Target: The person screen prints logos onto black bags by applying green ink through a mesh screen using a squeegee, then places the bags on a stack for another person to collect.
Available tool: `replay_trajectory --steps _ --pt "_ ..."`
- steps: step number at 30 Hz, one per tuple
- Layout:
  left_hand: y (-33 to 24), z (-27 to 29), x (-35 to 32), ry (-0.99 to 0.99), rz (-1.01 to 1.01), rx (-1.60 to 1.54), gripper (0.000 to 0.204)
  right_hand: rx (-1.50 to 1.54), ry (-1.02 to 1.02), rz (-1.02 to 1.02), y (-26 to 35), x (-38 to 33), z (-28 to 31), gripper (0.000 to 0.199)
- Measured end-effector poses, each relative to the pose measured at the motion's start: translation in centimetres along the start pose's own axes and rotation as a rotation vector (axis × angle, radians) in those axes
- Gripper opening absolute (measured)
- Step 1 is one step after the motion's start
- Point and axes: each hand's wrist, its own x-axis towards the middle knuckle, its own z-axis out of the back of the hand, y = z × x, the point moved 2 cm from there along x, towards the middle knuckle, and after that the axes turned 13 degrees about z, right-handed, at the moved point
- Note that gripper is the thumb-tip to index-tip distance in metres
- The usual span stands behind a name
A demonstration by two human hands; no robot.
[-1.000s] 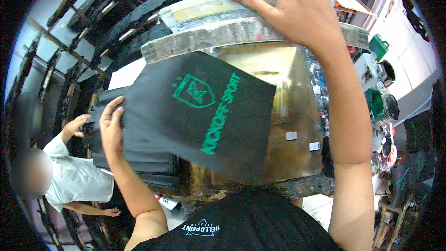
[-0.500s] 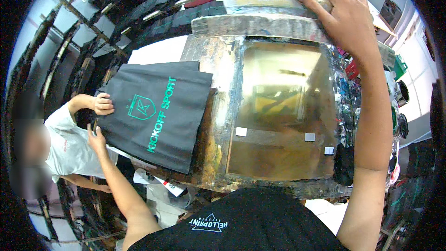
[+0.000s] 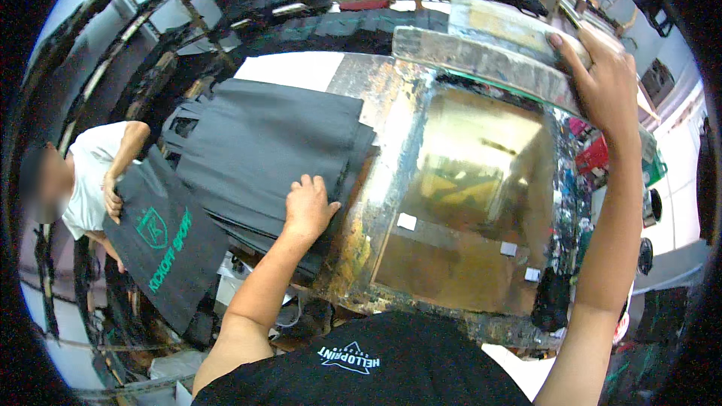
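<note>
Nearest, the left hand (image 3: 307, 207) lies flat and open, fingers spread, on the near right corner of a stack of dark bags (image 3: 267, 146), pressing down rather than gripping. That corner sits just beside the left edge of the printing platen (image 3: 376, 203), a paint-crusted board whose yellowish middle panel is bare save for a few small tape squares (image 3: 407, 221). The stack's far edge runs close to a white sheet (image 3: 293, 69) on the table behind. To the left, well apart from the stack, another person's hand (image 3: 113, 199) holds a printed dark bag (image 3: 162, 244) with a green crest, hanging below table level. Farther off, the right hand (image 3: 602, 79) is closed over the far edge of the screen frame (image 3: 489, 56), fingers curled on top, the frame tilted up clear of the platen, leaving open room between them. Beyond lie dark racks (image 3: 150, 30).
</note>
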Motion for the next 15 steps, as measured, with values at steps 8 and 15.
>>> replay_trajectory --steps 8,15 --pt "0.3 -2.8 0.8 -0.132 -0.114 0.21 0.02 0.017 -0.026 0.02 -0.2 -0.2 0.4 0.058" --pt "1.6 1.4 2.2 -0.13 -0.134 0.13 0.008 0.061 0.046 -0.057 0.2 0.4 0.9 0.063"
